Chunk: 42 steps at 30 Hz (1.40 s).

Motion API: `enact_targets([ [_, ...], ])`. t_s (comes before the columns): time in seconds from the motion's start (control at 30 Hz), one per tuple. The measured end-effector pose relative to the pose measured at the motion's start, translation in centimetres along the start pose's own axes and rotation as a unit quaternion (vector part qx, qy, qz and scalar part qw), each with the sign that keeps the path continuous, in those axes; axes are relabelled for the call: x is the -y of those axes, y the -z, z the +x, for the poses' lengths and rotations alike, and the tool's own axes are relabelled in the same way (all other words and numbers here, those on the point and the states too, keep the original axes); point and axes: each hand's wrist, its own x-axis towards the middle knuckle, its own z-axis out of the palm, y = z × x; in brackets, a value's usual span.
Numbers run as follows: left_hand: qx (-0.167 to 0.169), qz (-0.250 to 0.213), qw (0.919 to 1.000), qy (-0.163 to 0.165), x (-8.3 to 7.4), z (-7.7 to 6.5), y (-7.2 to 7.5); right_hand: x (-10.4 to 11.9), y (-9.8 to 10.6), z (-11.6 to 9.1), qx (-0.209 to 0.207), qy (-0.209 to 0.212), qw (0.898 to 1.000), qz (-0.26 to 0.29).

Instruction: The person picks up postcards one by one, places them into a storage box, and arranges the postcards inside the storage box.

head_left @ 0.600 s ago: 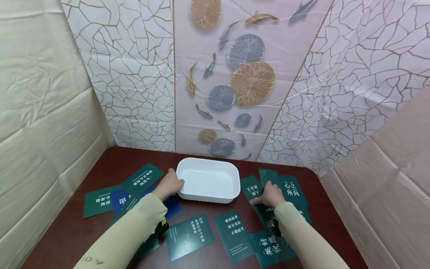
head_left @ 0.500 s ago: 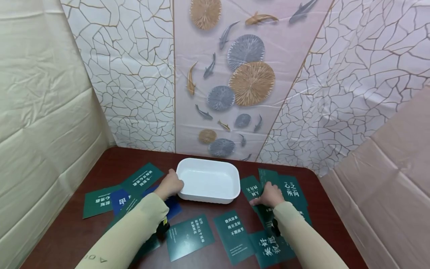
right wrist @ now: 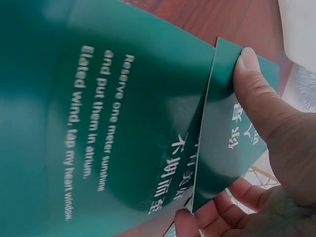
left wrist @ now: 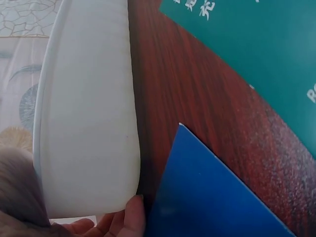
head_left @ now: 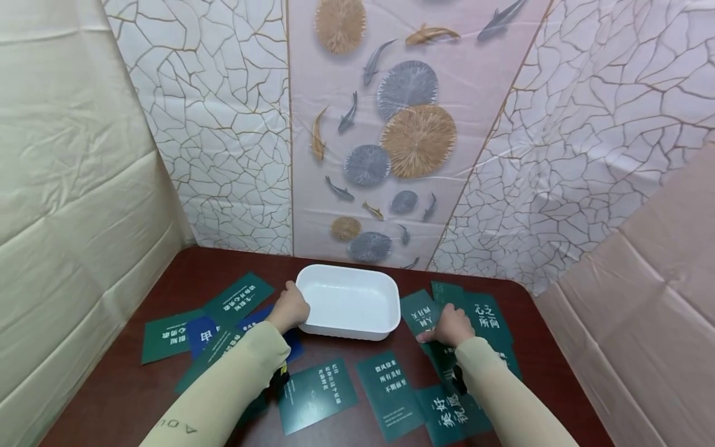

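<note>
A white rectangular tray [head_left: 346,304] stands at the back middle of the table. My left hand [head_left: 290,307] grips its left end; in the left wrist view the fingertips [left wrist: 132,217] curl under the corner of the tray wall [left wrist: 89,98]. On the right, my right hand [head_left: 449,326] pinches a green card [head_left: 419,309] with white characters. The right wrist view has the thumb [right wrist: 256,94] on the face of this card [right wrist: 222,128] and fingers behind it. Another green card [right wrist: 98,118] with English lines lies partly under it there.
Overlapping green cards [head_left: 237,301] and blue cards [head_left: 201,332] lie on the left. Two green cards [head_left: 318,394] [head_left: 390,394] lie in front of the tray. More green cards [head_left: 487,316] overlap on the right. Fabric walls [head_left: 84,248] enclose the dark red table [head_left: 184,267].
The card in my right hand has tilted up slightly. My left hand keeps its grip on the tray. The head view has shifted a little.
</note>
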Motion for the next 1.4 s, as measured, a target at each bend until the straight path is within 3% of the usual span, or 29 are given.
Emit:
enact_targets([
  [0.4, -0.005, -0.006, 0.9999, -0.015, 0.4, 0.1, -0.3, -0.9, 0.6, -0.5, -0.024, 0.029, 0.999, 0.027],
  [0.53, 0.003, -0.004, 0.9999, -0.012, 0.5, 0.0, -0.3, -1.4, 1.4, -0.4, -0.016, 0.029, 0.998, 0.057],
  [0.73, -0.009, -0.009, 0.9997, -0.019, 0.3, -0.2, 0.1, -2.0, 2.9, 0.5, -0.004, 0.066, 0.992, 0.107],
  [0.97, 0.002, 0.001, 0.9999, -0.016, 0.0, -0.3, 0.2, -2.2, 5.9, 1.1, -0.011, 0.08, 0.991, 0.111],
  [1.2, 0.004, -0.013, 0.9999, -0.011, -0.1, -0.2, 0.3, -0.6, 9.4, 1.6, -0.052, 0.141, 0.981, 0.122],
  [1.4, 0.011, -0.026, 0.9996, 0.002, -0.1, -0.2, 0.3, 4.0, 9.4, 1.9, -0.051, 0.216, 0.969, 0.11],
])
